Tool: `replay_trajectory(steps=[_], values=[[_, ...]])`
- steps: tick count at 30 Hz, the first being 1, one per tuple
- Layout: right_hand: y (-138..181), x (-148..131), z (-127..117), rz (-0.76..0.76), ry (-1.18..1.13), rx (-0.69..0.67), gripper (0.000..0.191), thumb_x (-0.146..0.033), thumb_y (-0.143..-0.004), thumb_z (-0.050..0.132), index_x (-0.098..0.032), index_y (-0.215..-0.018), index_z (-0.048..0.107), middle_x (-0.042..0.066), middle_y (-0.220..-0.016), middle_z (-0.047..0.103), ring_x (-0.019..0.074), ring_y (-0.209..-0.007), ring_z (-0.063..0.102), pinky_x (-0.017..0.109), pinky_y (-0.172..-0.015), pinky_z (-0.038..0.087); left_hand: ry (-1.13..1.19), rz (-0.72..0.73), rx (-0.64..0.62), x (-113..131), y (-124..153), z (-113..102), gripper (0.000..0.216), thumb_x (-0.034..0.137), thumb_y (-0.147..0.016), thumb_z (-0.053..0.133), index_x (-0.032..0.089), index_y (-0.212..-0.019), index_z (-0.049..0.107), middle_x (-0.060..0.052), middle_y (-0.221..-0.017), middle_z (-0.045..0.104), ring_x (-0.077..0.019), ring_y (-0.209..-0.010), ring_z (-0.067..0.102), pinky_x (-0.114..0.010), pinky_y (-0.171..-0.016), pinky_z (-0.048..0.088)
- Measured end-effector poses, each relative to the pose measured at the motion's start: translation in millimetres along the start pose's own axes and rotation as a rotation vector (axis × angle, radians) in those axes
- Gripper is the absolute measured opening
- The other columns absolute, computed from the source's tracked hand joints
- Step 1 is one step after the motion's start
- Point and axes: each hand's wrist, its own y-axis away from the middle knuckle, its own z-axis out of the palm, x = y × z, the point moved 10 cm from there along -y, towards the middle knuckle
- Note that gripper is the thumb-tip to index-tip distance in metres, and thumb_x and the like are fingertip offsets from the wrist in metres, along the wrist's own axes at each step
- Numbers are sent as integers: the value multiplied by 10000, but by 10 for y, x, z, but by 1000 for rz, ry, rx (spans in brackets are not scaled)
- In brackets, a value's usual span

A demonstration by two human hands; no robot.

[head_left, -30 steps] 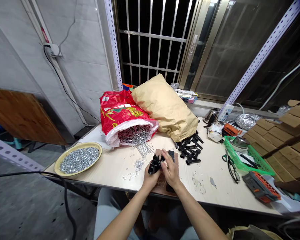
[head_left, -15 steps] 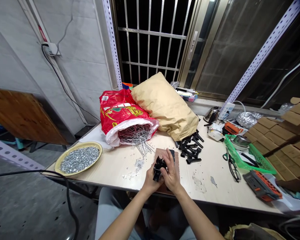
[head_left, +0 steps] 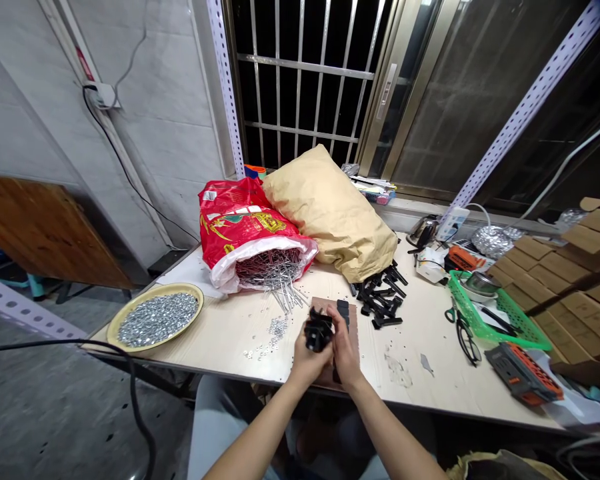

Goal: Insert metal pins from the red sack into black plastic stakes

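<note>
At the middle of the bench's (head_left: 220, 333) near edge, the left hand (head_left: 306, 359) has its fingers wrapped around a clutch of black parts (head_left: 319, 333), held up over a brown board (head_left: 353, 357). The right hand (head_left: 347, 360) is set against the right side of the same parts; whether its fingers grip or merely press, I cannot tell. A flat black piece (head_left: 343, 311) lies on the board's far right corner. Loose small washers (head_left: 279, 328) are scattered just left of the board, and a yellow dish (head_left: 113, 331) full of silvery pieces (head_left: 157, 320) sits at the bench's near left corner. Toward the far edge, a red bag (head_left: 245, 223) spills metal pins (head_left: 287, 293) beside a tan sack (head_left: 330, 213), with a heap of black pieces (head_left: 380, 300) at the sack's near right corner.
</note>
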Motion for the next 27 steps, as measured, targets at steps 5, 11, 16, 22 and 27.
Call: replay_trajectory(steps=[5, 11, 16, 22, 27], values=[[169, -142, 355, -124, 279, -211, 639, -530, -852, 357, -250, -1390, 156, 42, -1435, 204, 235, -1314, 166, 444, -1070, 173, 379, -234, 259, -230, -12, -289, 322, 239, -588, 647, 124, -887, 614, -65, -845, 684, -206, -798, 639, -330, -761, 494], [-320, -109, 523, -146, 453, -306, 425, -377, -898, 351, -221, -1291, 396, 79, -1262, 483, 207, -1162, 428, 373, -982, 334, 486, -300, 376, -218, -44, -719, 307, 211, -511, 727, 109, -785, 633, -39, -724, 677, -163, -665, 642, -285, -669, 509], [-1118, 314, 435, 66, 755, -155, 241, -168, -848, 403, -78, -838, 626, 151, -955, 610, 239, -1056, 453, 362, -867, 344, 362, -201, 335, -103, -116, -959, 265, 240, -516, 737, 108, -722, 635, -11, -624, 652, -130, -577, 615, -250, -605, 495], [-1344, 443, 580, 90, 757, -222, 160, 3, -672, 520, -132, -596, 560, 136, -742, 638, 217, -844, 555, 311, -754, 387, 101, -124, 370, -39, -65, -1214, 260, 300, -558, 715, 121, -727, 630, -43, -676, 668, -181, -667, 632, -294, -656, 498], [-1278, -16, 427, 8, 711, -223, 124, -100, -744, 492, -181, -731, 584, 48, -783, 625, 170, -767, 567, 276, -738, 411, -76, 81, 243, 230, -8, -1245, 298, 267, -603, 692, 165, -857, 574, -40, -778, 667, -200, -757, 633, -352, -765, 486]])
